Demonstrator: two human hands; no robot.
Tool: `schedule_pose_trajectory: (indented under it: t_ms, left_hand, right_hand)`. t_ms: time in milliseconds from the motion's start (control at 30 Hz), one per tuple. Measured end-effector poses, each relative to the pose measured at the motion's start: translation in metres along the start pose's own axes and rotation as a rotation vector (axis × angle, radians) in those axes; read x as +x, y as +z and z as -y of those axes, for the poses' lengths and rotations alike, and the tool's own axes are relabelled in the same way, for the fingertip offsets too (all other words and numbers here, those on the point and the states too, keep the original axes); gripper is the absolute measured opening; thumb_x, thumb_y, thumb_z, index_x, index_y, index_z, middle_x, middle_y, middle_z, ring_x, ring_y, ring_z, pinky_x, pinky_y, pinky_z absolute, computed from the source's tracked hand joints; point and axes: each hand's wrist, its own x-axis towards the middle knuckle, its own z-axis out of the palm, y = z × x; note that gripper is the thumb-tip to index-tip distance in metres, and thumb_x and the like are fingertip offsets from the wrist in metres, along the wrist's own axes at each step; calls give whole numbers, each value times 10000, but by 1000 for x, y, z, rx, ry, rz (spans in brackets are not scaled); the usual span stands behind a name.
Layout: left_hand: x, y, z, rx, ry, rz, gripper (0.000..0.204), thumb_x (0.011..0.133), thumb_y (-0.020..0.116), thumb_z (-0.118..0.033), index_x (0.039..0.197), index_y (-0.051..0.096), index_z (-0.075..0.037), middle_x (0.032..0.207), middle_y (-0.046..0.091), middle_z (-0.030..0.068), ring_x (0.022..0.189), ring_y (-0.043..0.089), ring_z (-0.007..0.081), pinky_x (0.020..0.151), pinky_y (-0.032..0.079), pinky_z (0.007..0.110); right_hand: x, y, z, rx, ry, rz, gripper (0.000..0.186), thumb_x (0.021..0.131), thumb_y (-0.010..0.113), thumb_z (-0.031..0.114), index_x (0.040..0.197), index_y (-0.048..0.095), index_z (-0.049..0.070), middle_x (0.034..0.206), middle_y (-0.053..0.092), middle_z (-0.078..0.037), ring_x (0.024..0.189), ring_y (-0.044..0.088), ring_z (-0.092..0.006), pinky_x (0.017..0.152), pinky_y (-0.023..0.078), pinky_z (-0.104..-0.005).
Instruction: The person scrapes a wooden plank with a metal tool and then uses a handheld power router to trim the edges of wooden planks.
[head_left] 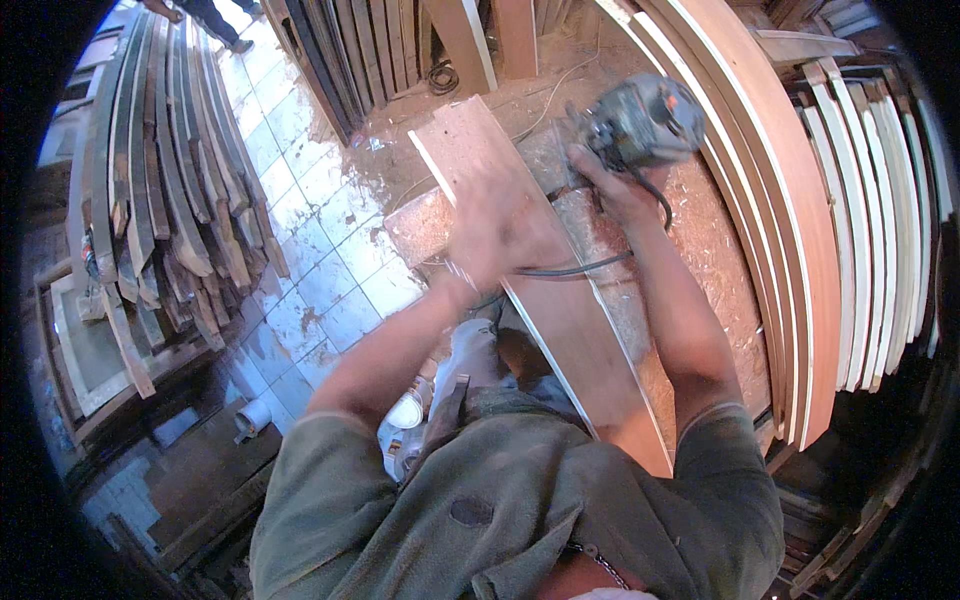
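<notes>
A long flat wooden board (580,345) with pale edges slants away from my body across a dusty work surface (725,270). My left hand (500,235) is over the board's middle, smeared by motion, so its fingers cannot be made out. To the right of the board, my right hand (618,195) grips a corded power tool (645,122) by its near side. The tool has a rounded grey-green body with an orange spot; its working end is hard to see. A dark cable (585,268) loops from the tool across the board beneath my left hand.
Long curved-looking boards (790,200) stand along the right, with pale slats (880,230) beyond. A pile of timber strips (160,170) lies at left beside a tiled floor (320,220). More planks (370,50) lean at the back. A person's foot (241,46) shows far left.
</notes>
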Motion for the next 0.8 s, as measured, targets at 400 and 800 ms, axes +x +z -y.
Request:
schedule_pose_trajectory:
  t_ms: [400,800]
  left_hand:
    - [-224,47,-206,-587,53,845,332,894,639,-243,1198,658,-110,1145,671,153,1035,636,360,885,511,434]
    - [-261,42,-265,-797,-212,1131,321,941,641,-267,1198,675,-78,1142,702,135,1055,672,265,927,518,379]
  right_hand:
    - [-197,-160,-36,44,115,332,713,788,805,193,1397,456,72,1386,518,-54,1283,479,-208,1098,365,-384]
    - [-345,-257,-70,-718,286,401,804,772,749,569,1377,511,95,1419,514,-61,1337,433,-244,1147,298,-421]
